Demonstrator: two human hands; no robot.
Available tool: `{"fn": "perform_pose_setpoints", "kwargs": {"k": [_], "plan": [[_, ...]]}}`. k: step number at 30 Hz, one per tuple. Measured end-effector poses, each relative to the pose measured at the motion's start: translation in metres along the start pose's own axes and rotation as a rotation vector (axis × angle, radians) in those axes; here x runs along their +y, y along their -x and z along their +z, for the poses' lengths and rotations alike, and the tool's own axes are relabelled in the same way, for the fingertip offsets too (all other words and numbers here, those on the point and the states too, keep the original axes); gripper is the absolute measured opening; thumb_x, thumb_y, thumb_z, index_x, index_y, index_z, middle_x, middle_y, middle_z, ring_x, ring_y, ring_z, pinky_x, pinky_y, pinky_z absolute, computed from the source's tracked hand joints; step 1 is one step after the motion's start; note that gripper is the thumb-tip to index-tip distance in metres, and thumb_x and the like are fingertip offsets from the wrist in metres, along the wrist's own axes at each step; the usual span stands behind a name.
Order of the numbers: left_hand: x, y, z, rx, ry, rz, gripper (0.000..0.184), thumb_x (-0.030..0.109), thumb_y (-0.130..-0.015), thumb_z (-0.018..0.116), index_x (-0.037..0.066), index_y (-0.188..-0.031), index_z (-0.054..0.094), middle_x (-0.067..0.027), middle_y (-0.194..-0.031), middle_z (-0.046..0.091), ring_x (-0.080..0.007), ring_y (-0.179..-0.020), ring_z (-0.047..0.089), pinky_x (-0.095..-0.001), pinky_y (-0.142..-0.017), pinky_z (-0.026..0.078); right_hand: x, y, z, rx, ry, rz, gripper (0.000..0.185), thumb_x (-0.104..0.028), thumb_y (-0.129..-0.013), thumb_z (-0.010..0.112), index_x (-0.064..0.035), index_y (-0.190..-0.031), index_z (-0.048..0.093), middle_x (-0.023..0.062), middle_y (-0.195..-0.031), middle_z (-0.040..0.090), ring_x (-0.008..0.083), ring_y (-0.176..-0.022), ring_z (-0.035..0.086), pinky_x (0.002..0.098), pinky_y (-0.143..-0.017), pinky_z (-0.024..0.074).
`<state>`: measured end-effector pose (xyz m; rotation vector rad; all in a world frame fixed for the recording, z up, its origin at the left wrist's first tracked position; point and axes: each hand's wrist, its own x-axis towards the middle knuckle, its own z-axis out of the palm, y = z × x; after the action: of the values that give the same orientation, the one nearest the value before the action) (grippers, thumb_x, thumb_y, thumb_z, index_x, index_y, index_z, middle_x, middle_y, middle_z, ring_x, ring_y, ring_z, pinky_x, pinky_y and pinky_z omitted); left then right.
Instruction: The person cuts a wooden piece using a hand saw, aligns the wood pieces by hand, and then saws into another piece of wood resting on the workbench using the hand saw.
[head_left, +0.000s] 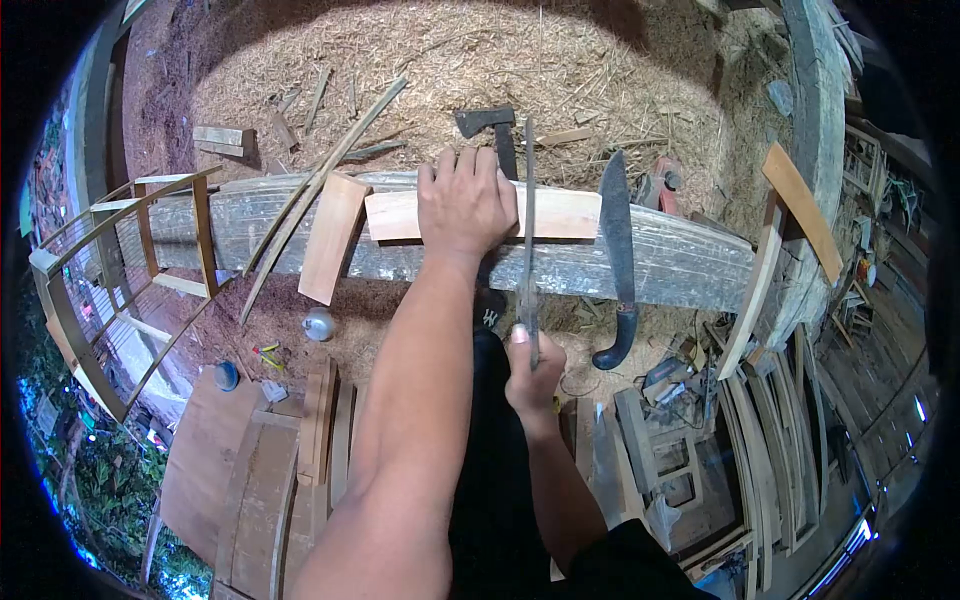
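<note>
A pale wooden piece lies across a long weathered log. My left hand presses on top of it, fingers wrapped over its far edge. My right hand is closed round the handle of a narrow saw, whose blade is seen edge-on and crosses the wooden piece just right of my left hand. To the right, a machete with a dark handle lies over the log. Another pale board rests on the log to the left. Beyond my left hand is an axe.
A wooden frame with mesh stands at the left. Wood shavings cover the ground beyond the log. Long strips and a curved piece are at the right. A light bulb lies near the log.
</note>
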<state>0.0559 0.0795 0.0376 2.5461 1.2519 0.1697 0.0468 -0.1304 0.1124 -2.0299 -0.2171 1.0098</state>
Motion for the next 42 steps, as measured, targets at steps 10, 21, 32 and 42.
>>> {"fn": "perform_pose_setpoints", "kwargs": {"k": [10,21,32,42], "plan": [[-0.002,0.001,0.003,0.087,-0.008,0.027,0.014,0.021,-0.079,0.063,0.008,-0.085,0.06,-0.0107,-0.085,0.064,-0.0301,-0.087,0.061,-0.046,-0.075,0.046,0.028,0.06,-0.037,-0.028,-0.054,0.019,0.034,-0.022,-0.101,0.059,-0.0004,-0.075,0.053,0.0045,-0.059,0.04,0.0109,-0.056,0.04,0.0338,-0.052,0.0296],[0.0,-0.001,0.009,0.012,-0.084,-0.032,0.017,0.025,-0.079,0.064,0.009,-0.085,0.063,-0.0099,-0.089,0.067,-0.0275,-0.091,0.063,-0.0445,-0.081,0.046,-0.036,0.006,-0.019,0.043,-0.157,-0.018,0.043,-0.022,-0.101,0.06,-0.0006,-0.066,0.048,-0.0013,-0.057,0.037,0.0061,-0.057,0.036,0.0334,-0.05,0.0264],[-0.002,-0.004,0.009,0.066,-0.06,-0.006,0.012,0.02,-0.079,0.06,0.008,-0.078,0.065,-0.01,-0.086,0.067,-0.0285,-0.086,0.065,-0.043,-0.078,0.048,-0.029,0.023,-0.039,-0.011,-0.025,-0.021,0.049,-0.025,-0.103,0.056,-0.0028,-0.062,0.042,-0.0013,-0.055,0.037,0.0075,-0.052,0.035,0.0332,-0.05,0.0246],[-0.004,-0.007,0.009,0.104,-0.019,0.023,0.012,0.018,-0.078,0.06,0.007,-0.075,0.063,-0.0112,-0.082,0.063,-0.0304,-0.083,0.062,-0.044,-0.073,0.05,-0.04,-0.005,-0.009,0.058,-0.205,0.023,0.048,-0.029,-0.103,0.061,-0.0023,-0.066,0.045,-0.0049,-0.057,0.035,0.0077,-0.055,0.033,0.0327,-0.049,0.0243]]}}
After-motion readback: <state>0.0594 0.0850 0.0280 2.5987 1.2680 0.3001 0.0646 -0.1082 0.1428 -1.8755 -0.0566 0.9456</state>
